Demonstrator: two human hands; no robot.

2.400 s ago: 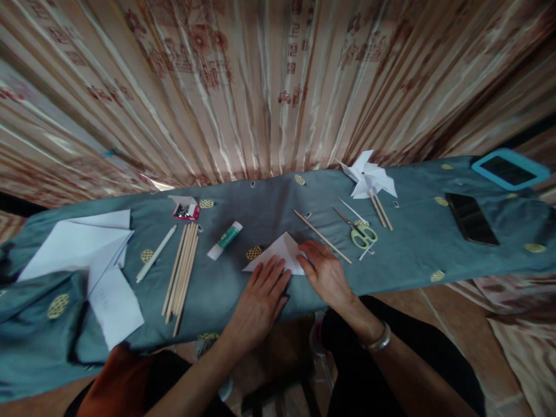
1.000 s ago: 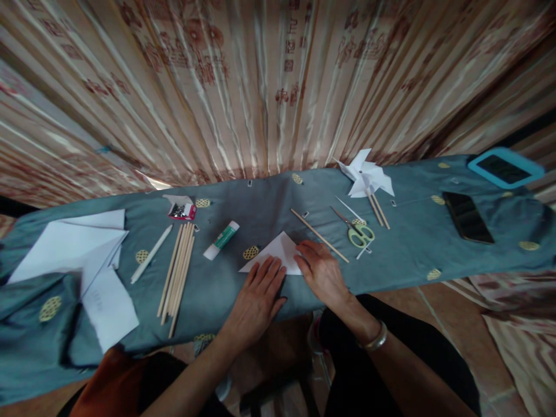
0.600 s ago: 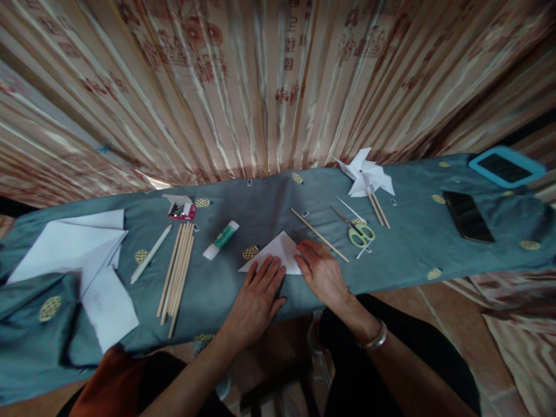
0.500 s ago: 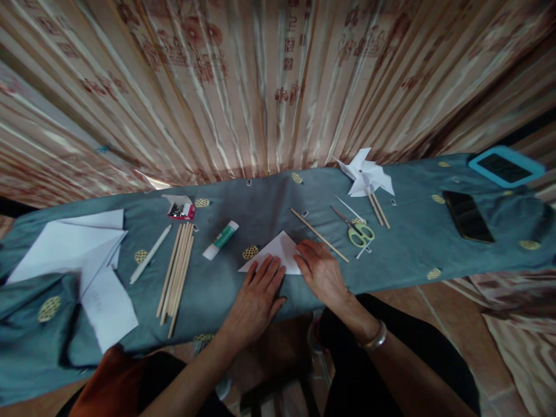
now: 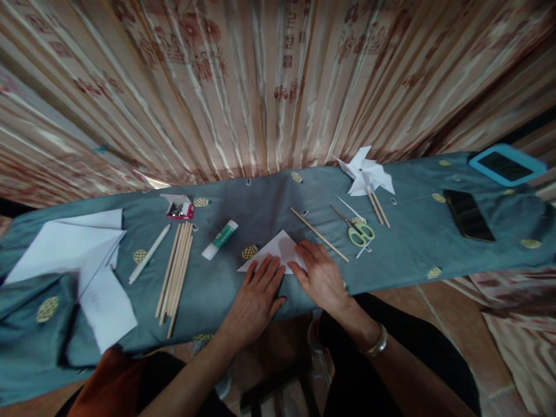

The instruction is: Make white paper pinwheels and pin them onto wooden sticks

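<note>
A white sheet of paper, folded into a triangle, lies flat near the front edge of the cloth-covered table. My left hand rests flat on its lower left part, fingers stretched out. On the paper's right side lies my right hand, fingers extended and thumb pointing toward the left hand; it hides the right corner. Just beyond my right hand is a single thin wooden stick. A pair of green-handled scissors lies farther right. To the left is a green and white glue stick.
Several wooden sticks, a white pen and a small box of pins lie left. Loose white paper covers the far left. A paper pinwheel, a phone and a blue-framed tablet are on the right.
My right hand's thumb has shifted slightly left along the folded paper. The left hand stays in place, and the paper has hardly moved.
</note>
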